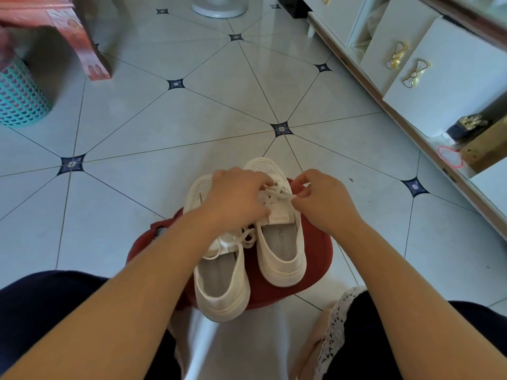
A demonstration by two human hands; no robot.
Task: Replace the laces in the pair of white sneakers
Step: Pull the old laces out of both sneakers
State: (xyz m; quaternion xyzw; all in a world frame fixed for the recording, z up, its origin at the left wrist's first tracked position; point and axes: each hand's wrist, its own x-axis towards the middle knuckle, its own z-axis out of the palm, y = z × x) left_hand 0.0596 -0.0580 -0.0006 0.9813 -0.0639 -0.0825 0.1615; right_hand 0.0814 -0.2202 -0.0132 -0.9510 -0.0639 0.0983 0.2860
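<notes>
Two white sneakers stand side by side on a round red stool (315, 250), toes pointing away from me. The right sneaker (282, 253) has its white lace (274, 194) crossed over the tongue. My left hand (236, 198) lies over that lace, fingers curled on it. My right hand (321, 198) pinches a lace end at the shoe's right side. The left sneaker (222, 283) sits nearer to me, with loose white lace (244, 238) bunched at its tongue, partly under my left forearm.
A tiled floor (192, 119) spreads around the stool. A white cabinet (439, 78) with gold bow handles runs along the right. A red wooden table leg (93, 53) and a teal basket (19, 97) stand far left. A fan base (219, 6) stands at the top.
</notes>
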